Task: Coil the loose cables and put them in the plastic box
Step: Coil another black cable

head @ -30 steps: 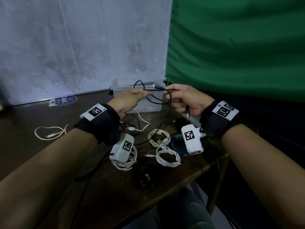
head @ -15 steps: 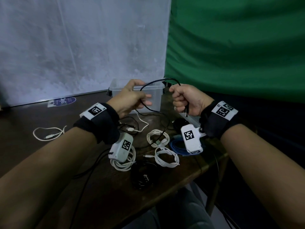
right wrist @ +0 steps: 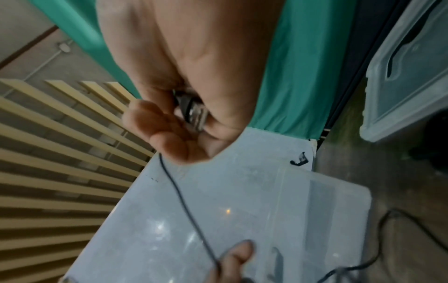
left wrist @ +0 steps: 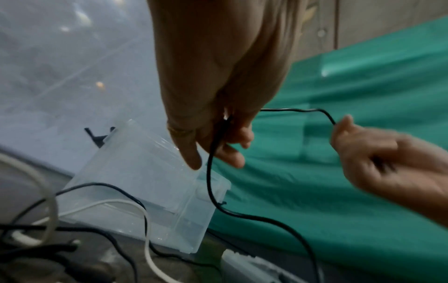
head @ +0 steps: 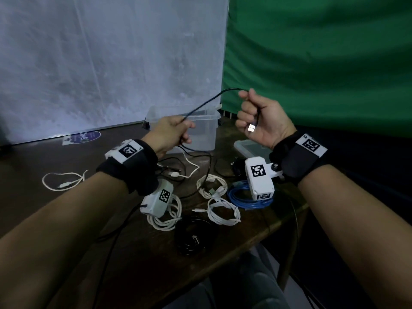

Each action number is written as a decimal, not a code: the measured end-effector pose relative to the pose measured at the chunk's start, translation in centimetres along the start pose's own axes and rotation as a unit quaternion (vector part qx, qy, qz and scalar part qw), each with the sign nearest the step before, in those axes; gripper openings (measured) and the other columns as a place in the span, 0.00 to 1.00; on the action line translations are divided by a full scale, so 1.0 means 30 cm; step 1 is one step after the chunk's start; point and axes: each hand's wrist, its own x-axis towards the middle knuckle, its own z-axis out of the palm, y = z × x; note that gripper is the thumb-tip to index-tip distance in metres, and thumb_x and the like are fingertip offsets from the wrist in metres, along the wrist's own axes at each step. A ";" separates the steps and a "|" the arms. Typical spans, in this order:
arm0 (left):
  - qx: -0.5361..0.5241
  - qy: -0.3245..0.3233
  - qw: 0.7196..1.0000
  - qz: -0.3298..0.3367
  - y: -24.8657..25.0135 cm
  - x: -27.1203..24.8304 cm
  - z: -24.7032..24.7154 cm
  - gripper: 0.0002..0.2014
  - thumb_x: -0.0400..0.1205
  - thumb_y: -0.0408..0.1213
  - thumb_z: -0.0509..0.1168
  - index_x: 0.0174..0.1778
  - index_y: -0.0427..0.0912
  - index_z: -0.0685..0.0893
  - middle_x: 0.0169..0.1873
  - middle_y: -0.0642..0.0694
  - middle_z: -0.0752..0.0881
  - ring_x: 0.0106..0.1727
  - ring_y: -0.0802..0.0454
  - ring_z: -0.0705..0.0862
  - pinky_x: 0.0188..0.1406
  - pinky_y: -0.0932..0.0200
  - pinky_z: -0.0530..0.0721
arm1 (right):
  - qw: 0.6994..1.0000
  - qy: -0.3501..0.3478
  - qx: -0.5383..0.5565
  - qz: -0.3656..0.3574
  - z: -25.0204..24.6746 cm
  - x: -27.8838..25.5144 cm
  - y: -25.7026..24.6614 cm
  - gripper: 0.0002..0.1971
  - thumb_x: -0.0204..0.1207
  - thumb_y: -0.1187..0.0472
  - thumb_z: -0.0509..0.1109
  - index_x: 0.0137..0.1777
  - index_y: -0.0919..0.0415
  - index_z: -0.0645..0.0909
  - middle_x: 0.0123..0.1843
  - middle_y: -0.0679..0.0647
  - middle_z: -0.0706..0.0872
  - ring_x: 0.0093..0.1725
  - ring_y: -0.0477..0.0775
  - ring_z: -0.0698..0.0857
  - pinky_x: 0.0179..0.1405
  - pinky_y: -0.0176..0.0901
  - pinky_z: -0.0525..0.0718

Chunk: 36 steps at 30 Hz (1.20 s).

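Observation:
A thin black cable (head: 207,102) (left wrist: 210,168) (right wrist: 184,203) runs in the air between both hands, above the clear plastic box (head: 200,130) (left wrist: 145,191) (right wrist: 315,210). My left hand (head: 171,136) (left wrist: 218,134) pinches the cable in front of the box; the rest trails down onto the table. My right hand (head: 256,121) (right wrist: 174,122) is raised to the right of the box and grips the cable's end, its silver USB plug (head: 251,128) (right wrist: 194,116) sticking out below the fist.
On the dark wooden table (head: 66,166) lie several coiled white cables (head: 223,214), a blue coil (head: 243,196), a black coil (head: 194,237) and a loose white cable (head: 62,180) at the left. The box lid (head: 249,148) lies right of the box. The table's edge runs near my lap.
My right hand has lifted up and to the right, drawing the black cable out straighter. The small loop held between the hands is gone. The left hand stays by the box.

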 end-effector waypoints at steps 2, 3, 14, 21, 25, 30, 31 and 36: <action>0.147 -0.076 0.986 0.010 -0.006 -0.015 0.023 0.10 0.87 0.36 0.54 0.47 0.43 0.81 0.25 0.47 0.79 0.27 0.56 0.84 0.42 0.61 0.81 | 0.998 0.032 0.038 -0.032 0.018 0.009 -0.003 0.18 0.87 0.52 0.52 0.47 0.61 0.80 0.21 0.47 0.75 0.19 0.43 0.73 0.20 0.33 0.74; 0.203 -0.113 0.973 0.017 -0.005 -0.024 0.038 0.10 0.88 0.36 0.52 0.50 0.43 0.79 0.26 0.47 0.79 0.29 0.55 0.84 0.39 0.64 0.80 | 0.996 0.041 0.061 -0.044 0.027 0.013 -0.006 0.20 0.87 0.51 0.51 0.49 0.63 0.80 0.25 0.49 0.81 0.22 0.44 0.80 0.22 0.33 0.78; 0.203 -0.143 0.952 0.180 0.097 -0.065 0.085 0.10 0.87 0.34 0.54 0.44 0.48 0.78 0.26 0.50 0.77 0.32 0.56 0.83 0.38 0.63 0.78 | 0.926 0.225 -0.264 -0.147 -0.028 0.071 0.009 0.14 0.85 0.64 0.58 0.67 0.65 0.77 0.50 0.47 0.83 0.54 0.46 0.81 0.66 0.41 0.77; 0.114 0.039 0.975 0.186 0.131 -0.013 0.064 0.12 0.87 0.34 0.53 0.39 0.49 0.76 0.24 0.47 0.74 0.25 0.53 0.80 0.32 0.59 0.78 | 0.899 0.064 -0.431 -0.041 0.012 0.036 0.059 0.18 0.88 0.53 0.52 0.44 0.61 0.78 0.19 0.48 0.65 0.16 0.46 0.65 0.21 0.37 0.65; 0.154 0.091 0.968 0.175 0.122 -0.010 0.048 0.10 0.87 0.36 0.53 0.45 0.42 0.79 0.24 0.47 0.74 0.24 0.52 0.78 0.26 0.67 0.75 | 0.917 -0.025 -0.398 0.021 0.033 0.001 0.077 0.23 0.86 0.48 0.54 0.37 0.63 0.76 0.16 0.47 0.59 0.16 0.46 0.56 0.21 0.37 0.56; 0.244 -0.030 0.961 0.129 0.073 -0.030 0.046 0.12 0.87 0.38 0.55 0.52 0.38 0.83 0.24 0.47 0.77 0.21 0.58 0.78 0.25 0.70 0.75 | 0.975 -0.032 -0.221 0.022 0.056 -0.003 0.053 0.20 0.88 0.52 0.51 0.34 0.58 0.69 0.16 0.48 0.66 0.13 0.45 0.61 0.18 0.36 0.58; 0.263 -0.068 0.955 0.120 0.070 -0.040 0.053 0.12 0.87 0.38 0.56 0.53 0.36 0.83 0.24 0.48 0.78 0.21 0.59 0.78 0.26 0.71 0.75 | 0.983 -0.023 -0.184 0.018 0.062 -0.001 0.046 0.20 0.88 0.52 0.51 0.34 0.58 0.69 0.19 0.50 0.73 0.14 0.46 0.68 0.17 0.35 0.64; 0.266 -0.188 0.942 0.078 0.078 -0.078 0.071 0.13 0.87 0.37 0.57 0.66 0.48 0.79 0.26 0.50 0.80 0.21 0.68 0.78 0.27 0.78 0.75 | 0.999 0.015 0.007 -0.033 0.072 0.026 0.035 0.20 0.88 0.55 0.51 0.36 0.62 0.73 0.50 0.66 0.88 0.48 0.60 0.90 0.41 0.50 0.90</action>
